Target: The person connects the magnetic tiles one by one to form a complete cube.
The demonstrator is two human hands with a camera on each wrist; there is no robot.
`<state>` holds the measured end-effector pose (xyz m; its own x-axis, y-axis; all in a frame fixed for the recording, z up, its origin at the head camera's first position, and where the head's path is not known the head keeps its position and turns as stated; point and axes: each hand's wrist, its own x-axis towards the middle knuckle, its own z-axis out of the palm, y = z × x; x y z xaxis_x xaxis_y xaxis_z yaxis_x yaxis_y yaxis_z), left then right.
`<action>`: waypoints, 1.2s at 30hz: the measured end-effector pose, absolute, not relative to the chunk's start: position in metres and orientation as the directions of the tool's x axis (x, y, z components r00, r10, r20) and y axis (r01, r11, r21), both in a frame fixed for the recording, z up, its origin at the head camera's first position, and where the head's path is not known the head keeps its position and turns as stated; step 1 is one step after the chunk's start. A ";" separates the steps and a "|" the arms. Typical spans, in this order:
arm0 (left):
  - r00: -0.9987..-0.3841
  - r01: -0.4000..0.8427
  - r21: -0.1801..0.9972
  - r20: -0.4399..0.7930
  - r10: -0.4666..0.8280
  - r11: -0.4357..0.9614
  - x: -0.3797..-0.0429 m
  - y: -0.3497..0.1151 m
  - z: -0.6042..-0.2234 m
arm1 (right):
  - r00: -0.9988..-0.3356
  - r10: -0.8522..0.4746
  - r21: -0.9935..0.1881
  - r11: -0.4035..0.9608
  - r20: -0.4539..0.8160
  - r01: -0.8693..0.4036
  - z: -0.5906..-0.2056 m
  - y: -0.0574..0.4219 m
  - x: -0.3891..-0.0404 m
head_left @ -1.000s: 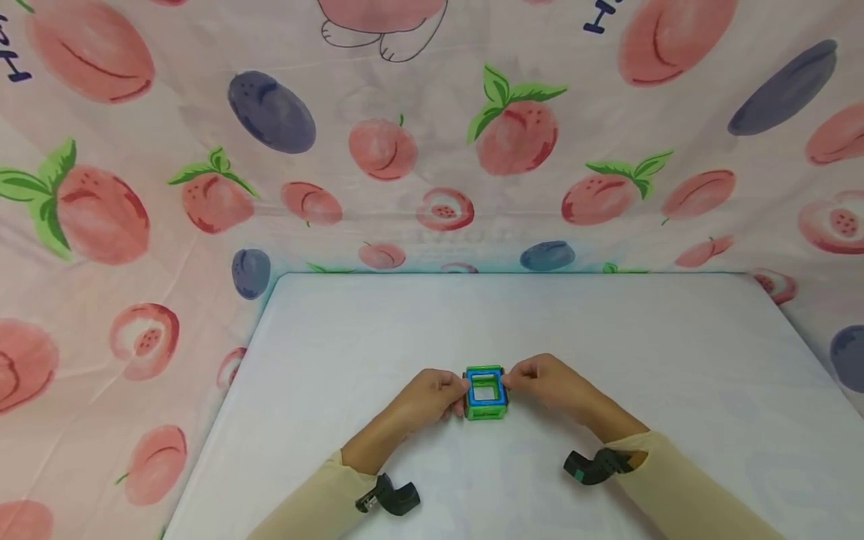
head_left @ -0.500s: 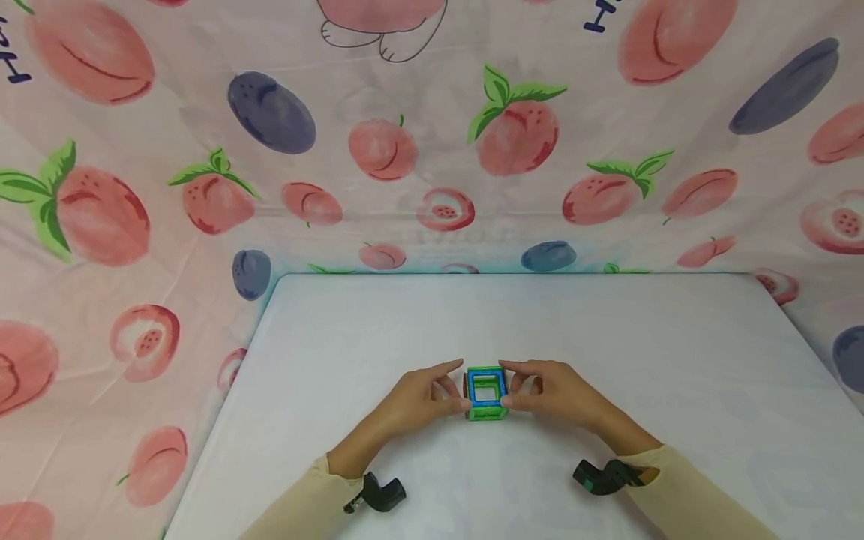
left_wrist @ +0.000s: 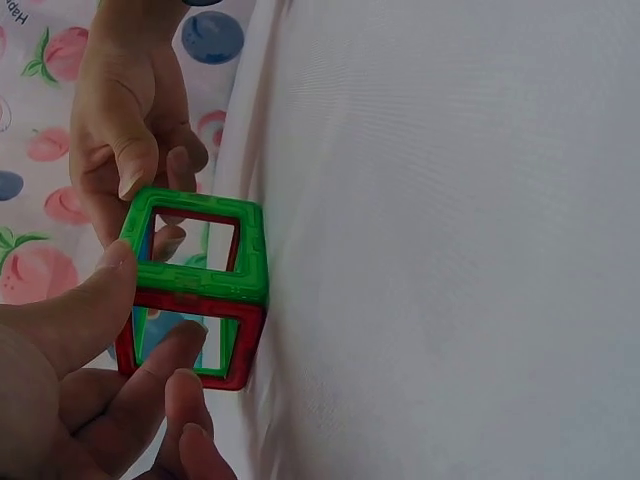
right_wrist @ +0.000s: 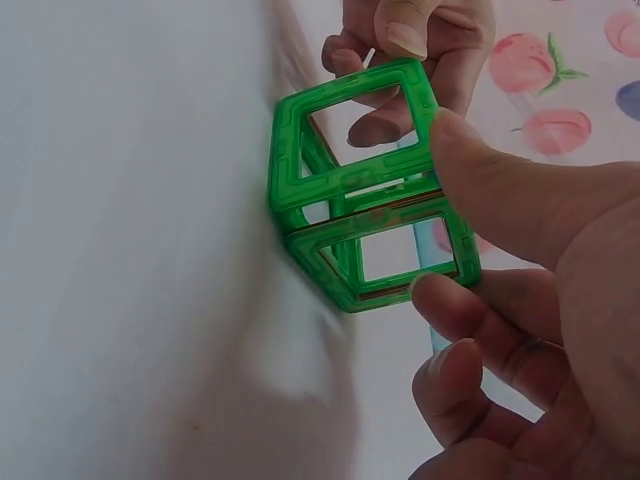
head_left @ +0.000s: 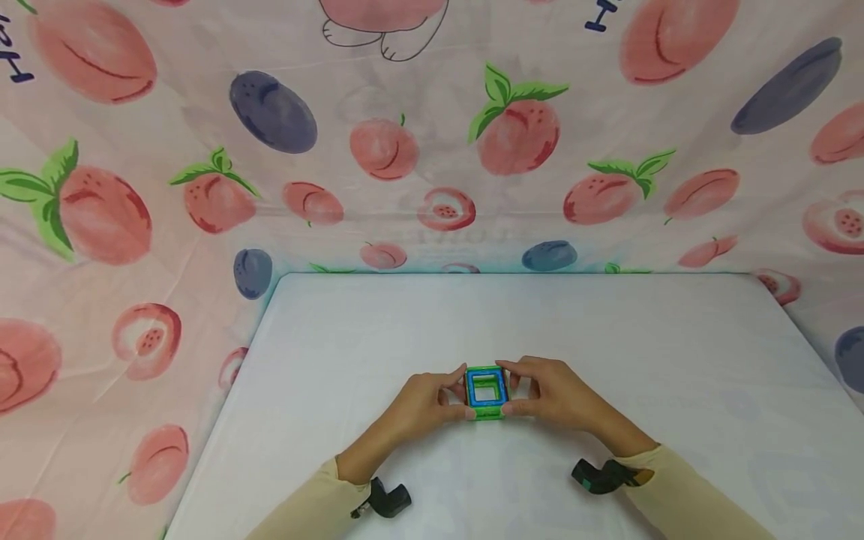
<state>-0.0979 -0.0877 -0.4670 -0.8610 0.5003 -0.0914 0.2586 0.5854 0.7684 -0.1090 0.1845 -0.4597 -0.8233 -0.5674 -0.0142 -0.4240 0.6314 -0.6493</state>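
A small cube of magnetic tiles (head_left: 487, 403) sits on the white table, with a blue square frame on top and a green one in front. My left hand (head_left: 421, 405) holds its left side, thumb at the front corner and index finger at the back. A red frame (left_wrist: 250, 350) forms that side in the left wrist view. From the right, my right hand (head_left: 556, 390) grips the cube likewise, thumb low at the front corner. Green frames (right_wrist: 290, 165) make up the front and right sides in the right wrist view. The tiles' middles are see-through.
The white table (head_left: 378, 322) runs back to a fruit-print cloth (head_left: 445, 157) hanging behind and at the sides. Black wrist cameras stick out by both cuffs, one at the left cuff (head_left: 390, 501) and one at the right cuff (head_left: 597, 477).
Both hands first pinched the top sides, then spread their fingers and shifted thumbs to the front corners. Since half a second ago, the left hand has closed in on the cube, which stays in place.
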 end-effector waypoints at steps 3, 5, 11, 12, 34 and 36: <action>-0.864 0.241 0.770 -0.107 0.492 0.591 -0.097 -0.087 -0.466 | -0.818 -0.575 -0.639 0.634 -0.012 -0.436 -0.460 0.184 -0.109; -0.866 0.225 0.775 -0.118 0.486 0.591 -0.097 -0.086 -0.465 | -0.814 -0.580 -0.634 0.632 -0.007 -0.445 -0.461 0.183 -0.109; -0.869 0.205 0.778 -0.134 0.477 0.594 -0.096 -0.085 -0.464 | -0.815 -0.580 -0.637 0.630 -0.007 -0.443 -0.462 0.184 -0.109; -0.869 0.208 0.777 -0.132 0.477 0.594 -0.096 -0.085 -0.464 | -0.817 -0.577 -0.638 0.632 -0.010 -0.439 -0.462 0.184 -0.109; -0.872 0.257 0.783 -0.065 0.485 0.567 -0.097 -0.085 -0.464 | -0.824 -0.565 -0.640 0.642 -0.023 -0.422 -0.462 0.183 -0.108; -0.870 0.260 0.781 -0.066 0.489 0.568 -0.098 -0.084 -0.464 | -0.823 -0.567 -0.632 0.647 -0.025 -0.427 -0.460 0.185 -0.108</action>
<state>-0.0977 -0.0842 -0.4635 -0.8700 0.4886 -0.0655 0.2601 0.5680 0.7809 -0.1079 0.1846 -0.4603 -0.8231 -0.5674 -0.0249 -0.4269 0.6471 -0.6317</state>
